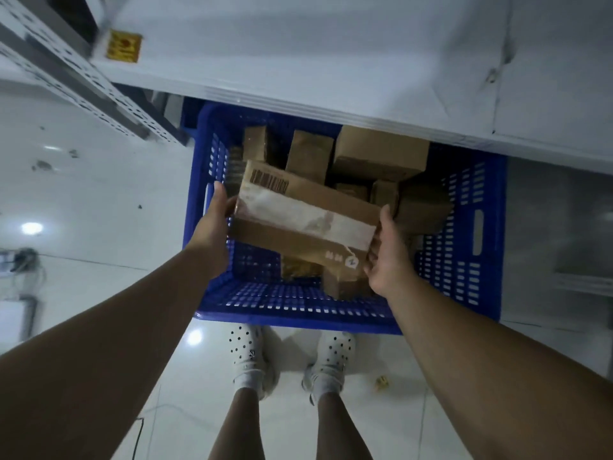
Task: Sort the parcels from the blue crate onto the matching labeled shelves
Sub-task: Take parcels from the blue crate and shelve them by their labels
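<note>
Parcel (305,220) hangs tilted over the crate (298,317), clamped at its short ends: left grip (215,210) on the far end, right grip (384,260) on the near corner, just beside a small sticker (352,261). Held by its ends only, it may slip onto the boxes (378,151) below. Lifted straight up, it could strike the overhanging shelf (331,71). The sticker's mark is blurred, and a misreading would mean the wrong shelf.

Barcode (269,181) on the held parcel (305,217) too blurred to read; round sticker (351,261) mark maybe a 2. Fingers of left hand (215,214) & right hand (388,257) mostly hidden behind parcel. Crate (464,227) far rim & back parcels (378,151) tucked under shelf (331,61). Yellow label (123,46) unreadable. Arms (497,376) cut off at bottom edge.
</note>
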A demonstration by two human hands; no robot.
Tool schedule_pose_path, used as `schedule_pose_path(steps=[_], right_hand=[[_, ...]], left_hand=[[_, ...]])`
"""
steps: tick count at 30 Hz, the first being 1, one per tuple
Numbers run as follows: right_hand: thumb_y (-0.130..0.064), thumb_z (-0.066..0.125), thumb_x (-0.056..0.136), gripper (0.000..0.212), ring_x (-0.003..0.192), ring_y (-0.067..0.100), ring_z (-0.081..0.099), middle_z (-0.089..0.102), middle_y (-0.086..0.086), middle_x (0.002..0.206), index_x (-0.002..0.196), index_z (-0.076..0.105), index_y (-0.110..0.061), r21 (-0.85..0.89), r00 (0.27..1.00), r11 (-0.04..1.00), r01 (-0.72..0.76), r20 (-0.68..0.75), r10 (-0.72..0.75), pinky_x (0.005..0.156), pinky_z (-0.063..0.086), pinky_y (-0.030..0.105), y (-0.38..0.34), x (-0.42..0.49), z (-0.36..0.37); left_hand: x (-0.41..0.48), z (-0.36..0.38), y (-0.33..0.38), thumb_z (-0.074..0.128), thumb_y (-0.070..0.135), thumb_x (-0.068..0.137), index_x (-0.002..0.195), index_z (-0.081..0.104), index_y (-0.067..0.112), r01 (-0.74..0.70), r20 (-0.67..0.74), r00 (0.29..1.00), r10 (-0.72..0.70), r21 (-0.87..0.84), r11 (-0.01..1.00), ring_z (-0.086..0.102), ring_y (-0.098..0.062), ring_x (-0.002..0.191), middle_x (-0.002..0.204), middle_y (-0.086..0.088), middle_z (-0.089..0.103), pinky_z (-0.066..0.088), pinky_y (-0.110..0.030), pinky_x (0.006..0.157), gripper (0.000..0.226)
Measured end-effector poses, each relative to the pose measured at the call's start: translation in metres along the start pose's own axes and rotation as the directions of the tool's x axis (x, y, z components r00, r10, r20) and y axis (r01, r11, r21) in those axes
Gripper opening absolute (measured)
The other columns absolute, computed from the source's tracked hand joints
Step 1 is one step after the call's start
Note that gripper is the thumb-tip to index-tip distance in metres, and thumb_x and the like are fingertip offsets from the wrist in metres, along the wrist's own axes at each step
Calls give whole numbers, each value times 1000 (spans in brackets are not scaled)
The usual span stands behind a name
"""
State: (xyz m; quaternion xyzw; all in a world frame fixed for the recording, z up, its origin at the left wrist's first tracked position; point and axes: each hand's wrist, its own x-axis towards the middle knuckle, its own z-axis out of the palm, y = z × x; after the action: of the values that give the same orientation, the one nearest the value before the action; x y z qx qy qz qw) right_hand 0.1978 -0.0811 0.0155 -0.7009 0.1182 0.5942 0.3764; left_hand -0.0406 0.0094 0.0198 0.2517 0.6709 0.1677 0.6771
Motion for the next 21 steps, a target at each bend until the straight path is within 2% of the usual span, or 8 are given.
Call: schedule_pose_path(steps=[2, 4, 5, 7, 10, 14, 18, 21], right_hand=[[-58, 64, 82, 39, 103, 21, 63, 69, 4, 108, 100, 63, -23, -25, 1000, 999, 20, 4, -20, 97, 47, 38, -13, -16, -6], [-55, 68, 80, 37, 103, 18, 62, 69, 1, 111, 101, 64, -26, -61, 999, 998, 35, -12, -36, 91, 45, 34, -24, -32, -12], [-56, 68, 80, 39, 101, 16, 61, 69, 1, 111, 103, 65, -25, -61, 999, 997, 39, -17, -40, 82, 45, 32, -30, -42, -17], [-62, 63, 80, 53, 100, 19, 62, 69, 3, 112, 113, 65, -21, 2, 1000, 1000, 23, 8, -23, 72, 46, 32, -42, -62, -26], [-81, 47, 74, 81, 115, 27, 57, 63, 8, 126, 129, 58, -24, 60, 998, 997, 42, 53, -45, 94, 45, 46, -57, -84, -42], [-91, 43, 58, 91, 118, 31, 57, 65, 8, 123, 121, 63, -29, 54, 990, 988, 142, 15, -143, 107, 36, 54, -80, -124, -60], [-80, 57, 55, 81, 111, 27, 61, 68, 8, 116, 115, 65, -25, 17, 972, 974, 227, 51, -228, 96, 48, 45, -113, -187, -78], [-67, 60, 74, 51, 109, 26, 61, 68, 5, 111, 106, 63, -27, -37, 962, 962, 269, 65, -267, 100, 46, 46, -131, -238, -94]], left_hand=[[-13, 12, 17, 24, 66, 94, 101, 71, 26, -62, 1, 998, 62, 22, 998, 64, -10, 91, 93, 6, 72, 45, -23, 81, 62], [-27, 21, 30, 21, 58, 98, 69, 70, 30, -96, 34, 995, 96, 13, 995, 63, -3, 61, 66, 9, 68, 46, -18, 58, 64], [-36, 27, 37, 21, 57, 99, 65, 68, 29, -125, 36, 992, 125, 21, 992, 63, -2, 56, 61, 10, 67, 47, -18, 58, 65], [-52, 35, 48, 23, 59, 97, 80, 69, 27, -162, 10, 987, 162, 18, 987, 68, -5, 65, 67, 9, 72, 49, -29, 76, 59], [-79, 48, 66, 27, 61, 97, 90, 69, 26, -196, -10, 980, 197, 30, 980, 70, -8, 71, 74, 9, 74, 50, -36, 79, 55], [-121, 68, 96, 29, 58, 97, 93, 69, 28, -217, 48, 976, 215, 61, 974, 71, -10, 66, 80, 4, 75, 53, -35, 72, 50], [-175, 84, 129, 41, 58, 94, 109, 64, 17, -296, 185, 946, 268, 148, 944, 73, -21, 80, 90, -1, 75, 55, -44, 85, 49], [-212, 91, 151, 50, 59, 88, 119, 60, 22, -318, 230, 932, 280, 148, 936, 70, -28, 93, 113, -10, 68, 53, -50, 88, 49]])
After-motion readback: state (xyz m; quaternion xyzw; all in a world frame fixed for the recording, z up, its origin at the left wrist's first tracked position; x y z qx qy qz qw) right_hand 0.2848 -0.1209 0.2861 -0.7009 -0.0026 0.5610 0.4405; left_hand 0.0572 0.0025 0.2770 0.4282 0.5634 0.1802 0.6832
